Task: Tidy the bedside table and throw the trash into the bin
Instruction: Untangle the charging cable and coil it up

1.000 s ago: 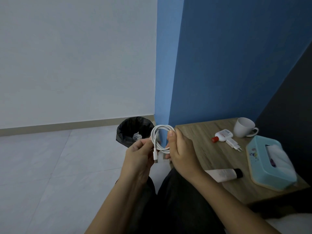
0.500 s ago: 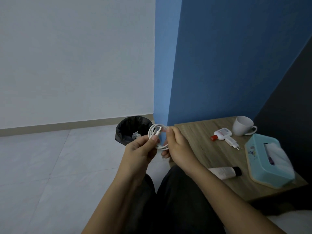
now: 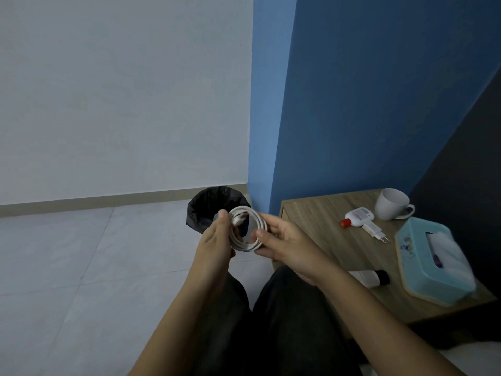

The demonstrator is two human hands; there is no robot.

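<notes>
A white charging cable is coiled into a loop and held between both hands above my lap. My left hand pinches the coil's left side, with a plug end poking through the loop by the thumb. My right hand grips the coil's right and lower side. Behind the hands, on the floor, stands a bin lined with a black bag. The wooden bedside table is to the right.
On the table lie a white mug, a small white bottle with a red cap, a white charger plug, a teal tissue box and a white tube with a black cap. A blue wall corner rises behind the bin.
The coil has been turned and tightened between my hands, and the plug end now sits inside the loop. My right hand has slid to the coil's lower right.
</notes>
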